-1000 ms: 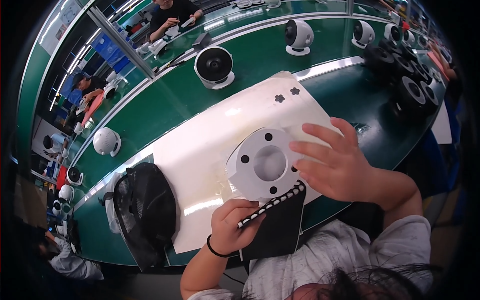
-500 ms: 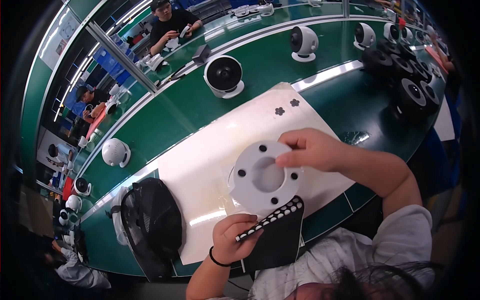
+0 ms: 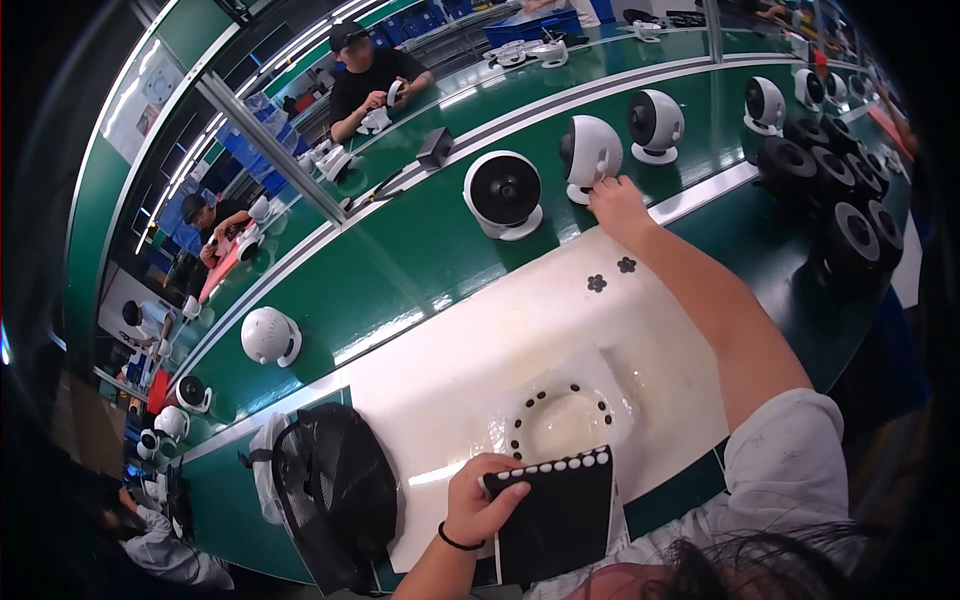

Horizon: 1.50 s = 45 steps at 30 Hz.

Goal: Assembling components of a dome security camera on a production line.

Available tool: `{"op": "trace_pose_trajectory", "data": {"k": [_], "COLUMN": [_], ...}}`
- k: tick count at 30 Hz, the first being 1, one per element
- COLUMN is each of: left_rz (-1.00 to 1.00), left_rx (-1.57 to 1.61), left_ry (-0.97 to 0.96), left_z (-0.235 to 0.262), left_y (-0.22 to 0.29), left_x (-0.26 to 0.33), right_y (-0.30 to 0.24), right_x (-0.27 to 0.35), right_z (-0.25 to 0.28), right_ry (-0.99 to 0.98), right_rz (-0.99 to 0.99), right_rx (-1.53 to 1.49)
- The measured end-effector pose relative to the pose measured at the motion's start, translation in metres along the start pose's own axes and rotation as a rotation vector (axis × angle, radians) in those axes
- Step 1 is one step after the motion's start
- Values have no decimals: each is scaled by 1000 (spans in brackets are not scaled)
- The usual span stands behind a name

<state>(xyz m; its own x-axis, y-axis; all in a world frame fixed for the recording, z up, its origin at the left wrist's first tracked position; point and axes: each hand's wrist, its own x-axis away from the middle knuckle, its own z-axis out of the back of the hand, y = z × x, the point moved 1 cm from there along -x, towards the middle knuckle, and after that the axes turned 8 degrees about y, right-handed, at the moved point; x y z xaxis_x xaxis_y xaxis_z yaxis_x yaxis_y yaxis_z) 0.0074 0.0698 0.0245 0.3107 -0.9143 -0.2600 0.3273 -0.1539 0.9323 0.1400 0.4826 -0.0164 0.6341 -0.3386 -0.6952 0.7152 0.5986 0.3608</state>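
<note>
My right hand (image 3: 622,207) reaches far forward, its fingers closed at the base of a white round-bodied fan (image 3: 594,150) that stands upright on the green belt. My left hand (image 3: 483,505), near the table's front, pinches a black sheet (image 3: 555,520) by its upper left corner. Along that sheet's upper edge runs a row of white round pads. Behind the sheet, a clear plate-like piece (image 3: 612,385) with a ring of several small black dots lies on the white mat (image 3: 440,400). Two dark flower-shaped pieces (image 3: 597,283) rest on the mat's far part.
Other white fans with black fronts (image 3: 503,190) stand along the green belt (image 3: 400,290). A black mesh bag (image 3: 335,490) lies to the left of the mat. Several black round parts (image 3: 850,235) are heaped at the right. Co-workers (image 3: 375,85) sit across the belt.
My right hand has moved forward from over the mat, and the white piece with four black dots has left the mat area. Another fan now stands on the belt. The view has shifted.
</note>
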Motion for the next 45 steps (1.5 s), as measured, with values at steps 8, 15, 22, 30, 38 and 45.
{"op": "trace_pose_trajectory", "data": {"k": [8,15,22,30,38,45], "left_rz": [42,56,100,230,-223,-476], "left_rx": [74,23,102,74,-75,-111], "left_ry": [-18,-113,-56,36,-57,-97], "left_z": [-4,-9,-8,3,2,-2], "left_y": [-29,-26,-10,-4,16,37], "left_x": [-39,-61,-32,28,50,72], "right_y": [103,153,138,57,-61,-113], "right_x": [19,13,39,65,53,57], "right_z": [-88,-115,-44,137,273,287], "right_ry": [-99,-304,29,237,-385,-517], "right_rz": [-553,-700,-535,-181,-713,-393], "right_rx": [-430,-260,-156,-313,-1868,-1645]}}
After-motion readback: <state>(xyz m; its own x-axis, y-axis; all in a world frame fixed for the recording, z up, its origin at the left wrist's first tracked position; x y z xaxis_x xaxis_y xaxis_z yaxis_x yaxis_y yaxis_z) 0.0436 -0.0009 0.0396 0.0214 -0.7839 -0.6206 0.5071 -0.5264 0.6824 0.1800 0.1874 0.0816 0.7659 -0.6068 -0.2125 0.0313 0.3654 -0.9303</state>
